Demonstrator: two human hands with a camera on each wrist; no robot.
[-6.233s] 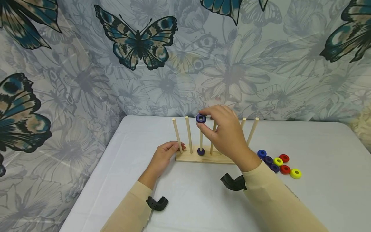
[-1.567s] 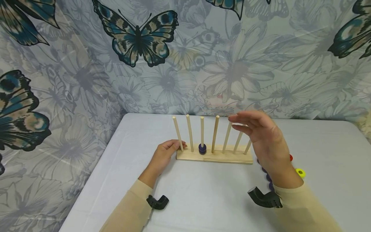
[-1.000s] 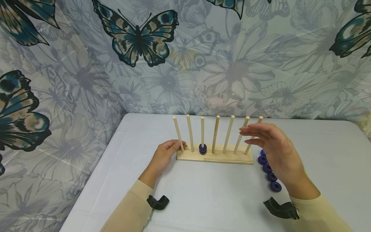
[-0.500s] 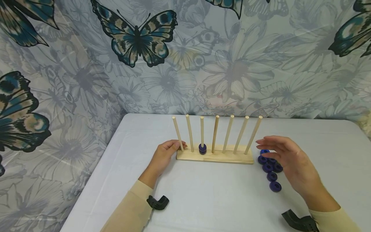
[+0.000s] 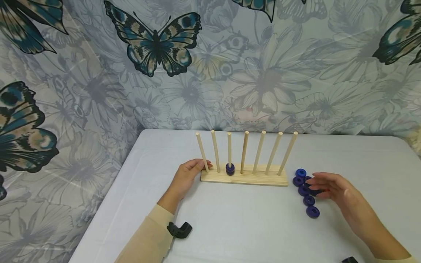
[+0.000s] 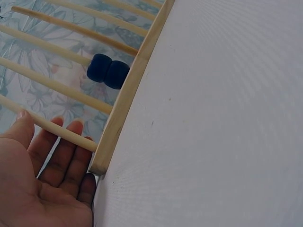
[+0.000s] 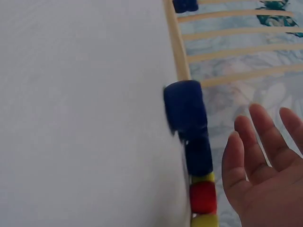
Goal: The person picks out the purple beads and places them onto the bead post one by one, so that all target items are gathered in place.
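A wooden peg stand (image 5: 256,178) with a row of upright pegs stands on the table. Two dark blue rings (image 5: 230,171) are stacked at the foot of its third peg from the left. My left hand (image 5: 186,175) holds the stand's left end, thumb and fingers on either side of the outermost peg (image 6: 61,131). To the right of the stand, my right hand (image 5: 350,204) is over the loose rings, fingers extended and slightly bent, gripping nothing. Dark blue rings (image 5: 308,214) and a brighter blue ring (image 5: 300,176) lie left of its fingertips.
A red ring (image 7: 203,197) and a yellow ring (image 7: 204,221) show in the right wrist view; in the head view the right hand covers them. A white cloth covers the table (image 5: 236,226). Behind it hangs a butterfly-patterned backdrop (image 5: 213,91).
A second dark blue ring, earlier pinched in my right hand, now sits on the third peg. The right hand has moved right and down from the pegs to the loose rings. My left hand stays put.
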